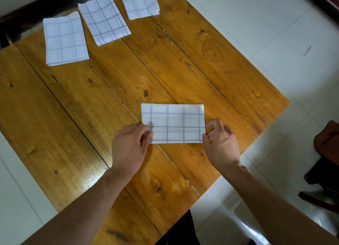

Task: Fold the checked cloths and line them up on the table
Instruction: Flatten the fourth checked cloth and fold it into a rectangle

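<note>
— Where do we have the white blue-checked folded cloth (173, 123)?
— Flat on the orange-brown plank table (91, 105), our left hand (130, 144) pinching its left edge, our right hand (221, 143) pinching its right corner.
— And beyond that cloth?
— Three folded checked cloths (65, 39) in a row at the table's far side.

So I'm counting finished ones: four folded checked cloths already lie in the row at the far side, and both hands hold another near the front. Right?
Not quite: the head view shows three folded cloths in the far row, not four. Left hand and right hand do hold another cloth near the front.
</note>
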The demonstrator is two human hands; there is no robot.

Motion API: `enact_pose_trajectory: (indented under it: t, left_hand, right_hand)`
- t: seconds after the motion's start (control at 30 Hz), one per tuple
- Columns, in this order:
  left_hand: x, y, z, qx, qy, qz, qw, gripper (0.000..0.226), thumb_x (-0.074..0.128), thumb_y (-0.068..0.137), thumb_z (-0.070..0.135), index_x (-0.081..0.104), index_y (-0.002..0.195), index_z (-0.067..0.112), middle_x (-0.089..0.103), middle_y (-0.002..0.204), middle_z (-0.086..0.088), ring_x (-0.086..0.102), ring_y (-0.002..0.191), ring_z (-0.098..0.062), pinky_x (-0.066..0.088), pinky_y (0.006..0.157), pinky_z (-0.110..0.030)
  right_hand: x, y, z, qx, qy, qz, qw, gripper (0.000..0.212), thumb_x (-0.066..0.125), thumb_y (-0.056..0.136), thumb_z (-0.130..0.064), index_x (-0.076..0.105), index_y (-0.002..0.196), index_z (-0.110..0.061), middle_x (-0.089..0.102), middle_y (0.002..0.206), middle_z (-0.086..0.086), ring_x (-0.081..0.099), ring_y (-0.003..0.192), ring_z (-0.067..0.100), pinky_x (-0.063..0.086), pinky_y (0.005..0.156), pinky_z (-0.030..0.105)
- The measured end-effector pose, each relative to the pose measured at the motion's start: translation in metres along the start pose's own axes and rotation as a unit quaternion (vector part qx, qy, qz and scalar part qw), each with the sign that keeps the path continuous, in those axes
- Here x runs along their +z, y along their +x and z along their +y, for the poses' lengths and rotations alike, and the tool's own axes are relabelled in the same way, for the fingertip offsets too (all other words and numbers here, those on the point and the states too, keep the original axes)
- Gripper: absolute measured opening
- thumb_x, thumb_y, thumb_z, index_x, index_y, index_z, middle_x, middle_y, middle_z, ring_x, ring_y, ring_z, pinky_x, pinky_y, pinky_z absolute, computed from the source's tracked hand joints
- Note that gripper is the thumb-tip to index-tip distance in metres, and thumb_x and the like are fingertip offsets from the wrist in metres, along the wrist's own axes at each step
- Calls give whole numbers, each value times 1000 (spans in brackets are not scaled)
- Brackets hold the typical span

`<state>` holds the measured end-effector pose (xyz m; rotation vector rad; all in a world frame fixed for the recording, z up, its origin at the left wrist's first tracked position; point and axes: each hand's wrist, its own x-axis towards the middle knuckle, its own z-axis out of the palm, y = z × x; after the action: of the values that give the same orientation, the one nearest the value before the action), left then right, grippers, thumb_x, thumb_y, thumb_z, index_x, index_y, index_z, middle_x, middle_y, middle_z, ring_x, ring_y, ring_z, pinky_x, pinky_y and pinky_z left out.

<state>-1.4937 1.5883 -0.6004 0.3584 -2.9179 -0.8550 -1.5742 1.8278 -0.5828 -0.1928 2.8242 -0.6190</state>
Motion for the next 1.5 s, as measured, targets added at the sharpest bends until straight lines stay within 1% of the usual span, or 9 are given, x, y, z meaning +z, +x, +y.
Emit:
enact_pose_trajectory:
  t: [0.13, 0.27, 0.43, 0.67, 0.87, 1.03, 1.17, 1.3, 1.5]
  left_hand:
    - [0, 0, -1, 4, 25, 14, 1000, 22, 73, 85, 37, 71, 100, 20, 53, 86, 2, 50, 71, -12, 49, 59, -31]
    - [1, 2, 0, 3, 56, -2, 998, 28, 73, 83, 44, 68, 102, 23, 53, 94, 0, 54, 80, -19, 52, 59, -37]
    - [0, 6, 8, 61, 130, -16, 990, 36, 74, 84, 35, 68, 118, 26, 56, 118, -1, 51, 103, -27, 50, 73, -45]
    - [-1, 16, 5, 69, 167, -72, 981, 45, 68, 87, 37, 59, 130, 28, 50, 147, 5, 40, 136, -29, 42, 93, -49]
    - [-6, 23, 0, 46, 166, -124, 977, 64, 60, 89, 46, 40, 148, 29, 33, 159, 5, 24, 148, -33, 31, 111, -54]
    - [-9, 30, -1, 19, 176, -174, 969, 78, 54, 91, 55, 21, 156, 29, 10, 165, 5, 2, 152, -29, 14, 119, -53]
    - [-8, 37, 22, 74, 208, -132, 966, 76, 62, 89, 42, 28, 154, 20, 18, 164, -6, 10, 151, -31, 20, 119, -54]
    - [17, 37, 50, 150, 184, -145, 961, 67, 41, 97, 50, 19, 156, 26, 19, 164, -2, 13, 152, -24, 17, 121, -51]
    - [30, 34, 32, 152, 229, -175, 946, 70, 26, 96, 65, 15, 157, 32, 10, 166, 1, 6, 153, -23, 13, 119, -58]
  right_hand:
    - [-1, 0, 0, -48, -59, 28, 997, 15, 63, 88, -18, 56, 101, -18, 62, 92, 2, 55, 92, 24, 44, 77, 37]
    - [3, 2, -11, -184, -70, 80, 977, 28, 76, 77, -6, 70, 103, -13, 64, 107, 6, 58, 101, 28, 46, 75, 38]
    - [26, 6, -37, -292, -67, -13, 954, 39, 73, 83, -10, 66, 121, -11, 59, 134, 7, 50, 131, 25, 38, 111, 40]
    - [25, 17, -27, -234, -104, -102, 961, 72, 58, 95, -38, 26, 154, -14, 10, 164, 3, 3, 151, 14, 5, 123, 36]
    - [4, 33, 8, -190, -204, -166, 946, 88, 11, 85, -71, -15, 154, -23, -23, 161, -7, -23, 147, 10, -11, 121, 38]
    - [2, 36, 16, -191, -204, -177, 944, 91, 5, 82, -73, -19, 153, -22, -26, 160, -5, -24, 147, 12, -10, 122, 42]
    - [2, 37, 16, -193, -187, -174, 947, 91, 7, 83, -72, -19, 153, -21, -27, 160, -5, -25, 146, 11, -11, 121, 42]
    - [2, 37, 15, -192, -183, -176, 948, 91, 9, 83, -73, -21, 152, -22, -28, 159, -6, -27, 146, 10, -12, 121, 43]
    - [1, 39, 20, -204, -196, -176, 943, 91, 11, 85, -75, -20, 153, -23, -26, 160, -5, -25, 147, 12, -14, 120, 45]
